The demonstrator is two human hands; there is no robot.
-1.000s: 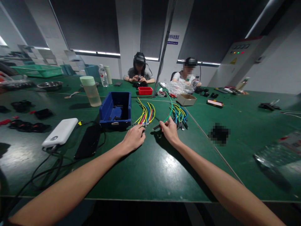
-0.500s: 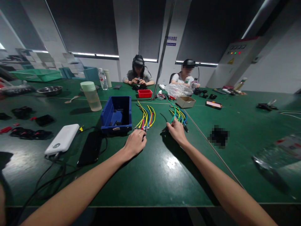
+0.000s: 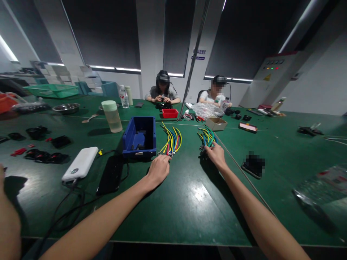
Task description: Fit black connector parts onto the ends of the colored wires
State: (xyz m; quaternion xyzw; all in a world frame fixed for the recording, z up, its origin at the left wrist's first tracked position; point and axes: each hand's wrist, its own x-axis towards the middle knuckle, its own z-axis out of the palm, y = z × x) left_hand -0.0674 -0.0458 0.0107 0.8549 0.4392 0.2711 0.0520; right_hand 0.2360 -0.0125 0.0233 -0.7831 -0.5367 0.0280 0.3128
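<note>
My left hand (image 3: 158, 169) lies at the near ends of the left wires (image 3: 171, 141); my right hand (image 3: 217, 156), apart, at the right wires (image 3: 207, 135), perhaps so they don't mix. From here, I can't tell if either grips.

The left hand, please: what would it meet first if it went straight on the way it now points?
The left hand would most likely meet the mostly yellow wires just ahead; whether it touches them is hard to tell.
</note>
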